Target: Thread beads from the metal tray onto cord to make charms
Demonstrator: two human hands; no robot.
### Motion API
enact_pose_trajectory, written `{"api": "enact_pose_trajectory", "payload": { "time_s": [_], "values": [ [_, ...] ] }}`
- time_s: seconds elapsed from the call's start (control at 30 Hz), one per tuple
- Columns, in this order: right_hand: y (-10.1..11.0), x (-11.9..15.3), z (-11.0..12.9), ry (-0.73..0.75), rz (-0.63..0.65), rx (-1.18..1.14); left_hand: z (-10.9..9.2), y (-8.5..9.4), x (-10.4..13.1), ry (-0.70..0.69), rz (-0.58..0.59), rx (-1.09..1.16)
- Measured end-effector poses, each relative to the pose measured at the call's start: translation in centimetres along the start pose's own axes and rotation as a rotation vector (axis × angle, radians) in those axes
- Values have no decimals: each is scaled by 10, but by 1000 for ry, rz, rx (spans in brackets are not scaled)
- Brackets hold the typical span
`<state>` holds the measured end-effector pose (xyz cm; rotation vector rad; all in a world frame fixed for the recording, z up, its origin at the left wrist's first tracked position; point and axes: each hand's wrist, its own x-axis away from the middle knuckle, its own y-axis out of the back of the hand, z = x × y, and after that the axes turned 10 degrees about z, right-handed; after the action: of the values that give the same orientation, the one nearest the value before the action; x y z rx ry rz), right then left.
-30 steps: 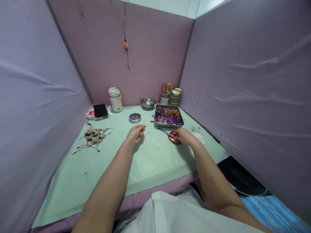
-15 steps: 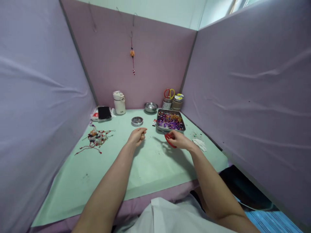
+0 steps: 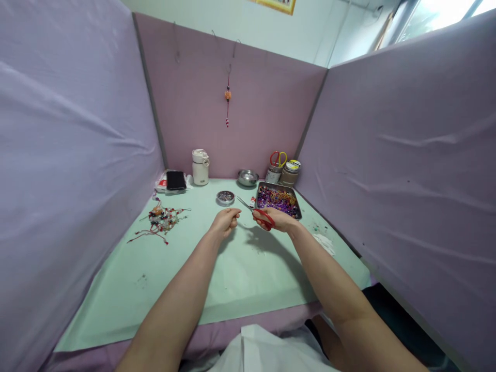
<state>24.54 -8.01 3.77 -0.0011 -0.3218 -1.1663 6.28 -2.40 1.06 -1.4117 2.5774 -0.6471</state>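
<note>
My right hand (image 3: 273, 219) is closed around red-handled scissors (image 3: 267, 220), whose blades point up and to the left over the green table. Just left of them, my left hand (image 3: 226, 222) is pinched, thumb against finger; what it holds, if anything, is too small to make out. Beyond the left hand sits a small round dish (image 3: 225, 197) of tiny dark pieces. A metal tray (image 3: 299, 211) full of purple, dark and orange beads and strings lies behind the right hand.
Beaded red cords (image 3: 165, 219) lie at the left. Along the back stand a white flask (image 3: 200, 168), a steel bowl (image 3: 248, 178), a can with scissors (image 3: 273, 174) and a jar (image 3: 290, 173). A phone (image 3: 176, 180) is at back left, a white glove (image 3: 324, 244) at right. A beaded pendant (image 3: 228, 96) hangs behind.
My right hand has lifted the scissors from beside the tray's front edge and turned them, bringing their blades nearer my left hand. The left hand stays pinched. The camera view has shifted.
</note>
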Motion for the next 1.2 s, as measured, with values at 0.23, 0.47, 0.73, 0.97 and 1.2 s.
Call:
{"api": "enact_pose_trajectory", "payload": {
  "time_s": [0.23,0.47,0.73,0.97,1.2],
  "values": [
    [-8,-2,5,21,-111,133,0,0,1,14,-2,-30],
    [-2,51,-19,-229,-402,848,2,-5,4,0,41,3],
    [1,95,-43,-523,-432,1193,6,-15,7,60,85,-7],
    [-4,67,-5,-194,-611,1120,6,-17,7,143,146,2],
    [-8,0,2,255,-434,395,1,-16,11,182,280,-77]
  ]
}}
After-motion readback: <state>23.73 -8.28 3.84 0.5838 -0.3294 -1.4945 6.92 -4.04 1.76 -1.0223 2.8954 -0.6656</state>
